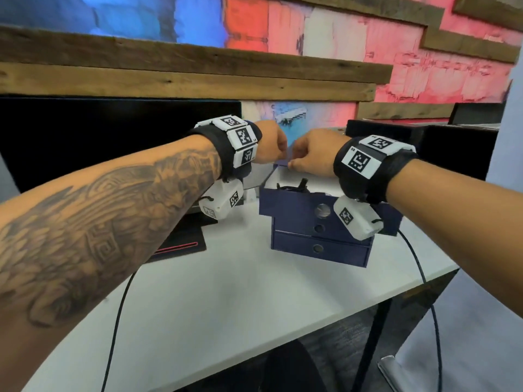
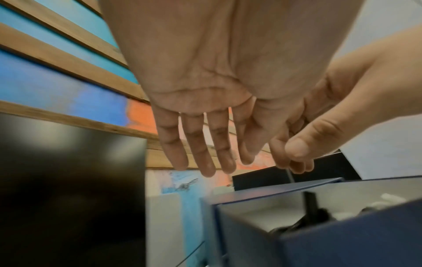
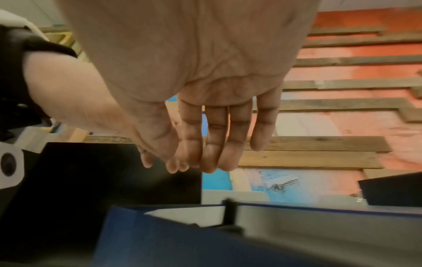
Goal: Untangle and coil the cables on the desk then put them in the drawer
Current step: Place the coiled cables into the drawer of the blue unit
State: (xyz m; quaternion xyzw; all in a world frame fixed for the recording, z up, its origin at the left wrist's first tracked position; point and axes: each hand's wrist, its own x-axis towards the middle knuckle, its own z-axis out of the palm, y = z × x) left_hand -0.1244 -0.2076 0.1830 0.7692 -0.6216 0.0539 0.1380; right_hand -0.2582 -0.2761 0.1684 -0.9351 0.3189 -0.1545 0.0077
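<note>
A small blue drawer unit stands on the white desk with its top drawer pulled out. Black coiled cables lie inside, a black plug sticking up. Both hands hover over the drawer's back edge, nearly touching. My left hand hangs with straight fingers and holds nothing. My right hand has its thumb pressed to the fingers, pinching a thin grey cable that drops toward the drawer. In the right wrist view the plug rises below the fingers.
A dark monitor stands left of the drawer unit, its base on the desk. Black boxes sit at the back right. Thin black leads hang from my wrists over the desk's front edge.
</note>
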